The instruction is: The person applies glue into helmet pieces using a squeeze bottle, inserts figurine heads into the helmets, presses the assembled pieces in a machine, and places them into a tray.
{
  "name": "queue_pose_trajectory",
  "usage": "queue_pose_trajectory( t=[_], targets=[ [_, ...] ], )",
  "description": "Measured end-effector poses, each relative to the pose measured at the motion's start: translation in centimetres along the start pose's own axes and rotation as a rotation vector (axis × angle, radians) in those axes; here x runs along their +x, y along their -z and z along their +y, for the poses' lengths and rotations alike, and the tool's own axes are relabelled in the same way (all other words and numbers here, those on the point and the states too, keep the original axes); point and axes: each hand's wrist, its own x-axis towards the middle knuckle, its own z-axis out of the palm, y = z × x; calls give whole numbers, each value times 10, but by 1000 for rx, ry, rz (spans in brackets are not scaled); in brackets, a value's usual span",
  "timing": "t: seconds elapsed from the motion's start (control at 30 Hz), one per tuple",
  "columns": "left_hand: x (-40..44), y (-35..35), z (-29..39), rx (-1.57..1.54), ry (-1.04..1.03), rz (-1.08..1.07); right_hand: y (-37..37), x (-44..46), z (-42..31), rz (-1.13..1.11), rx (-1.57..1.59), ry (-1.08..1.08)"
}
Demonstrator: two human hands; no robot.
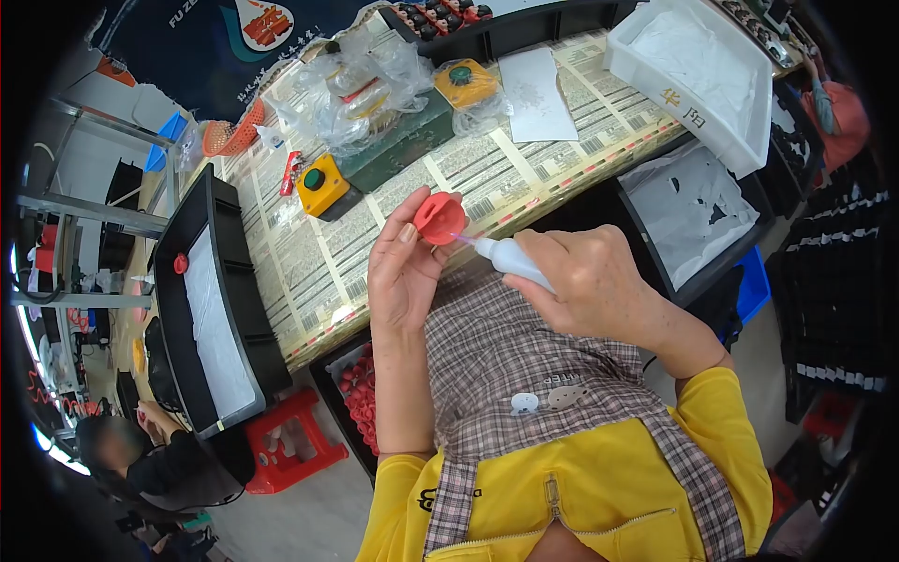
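Observation:
Between the thumb and fingers of my left hand (401, 258) is a small round red plastic part (440, 219), its hollow side turned toward me. My right hand (585, 281) is wrapped round a white squeeze bottle (517, 261) with a thin nozzle. The nozzle tip points left at the lower edge of the red part; whether it touches I cannot tell. Both hands are above the near edge of the table (375, 253). Beyond them sits a yellow box with a green push button (318, 187).
On the left, a black tray (220, 309) holds white paper and one red part (181, 263). A white bin (693, 80) stands at the right. Red parts (356, 389) fill a container below the table edge. A person (140, 459) sits at lower left beside a red stool (295, 445).

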Motion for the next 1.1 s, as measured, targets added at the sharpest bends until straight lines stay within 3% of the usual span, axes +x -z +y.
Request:
queue_pose_trajectory(
  t=[0.23, 0.63, 0.83, 0.87, 1.03, 1.1],
  targets=[
    [0, 0, 0, 39, 4, -14, -4, -5, 1, -129, 8, -27],
    [0, -4, 3, 17, -1, -14, -4, -8, 9, -92, 7, -42],
    [5, 2, 5, 40, 7, 1, -1, -10, 48, 153, 216, -47],
    [7, 3, 5, 52, -4, 15, 0, -9, 59, 180, 223, -136],
    [14, -1, -1, 78, -20, 60, -23, 10, 119, 266, -329, -375],
    [17, -4, -3, 84, -14, 75, -39, 17, 131, 283, -376, -397]
  ],
)
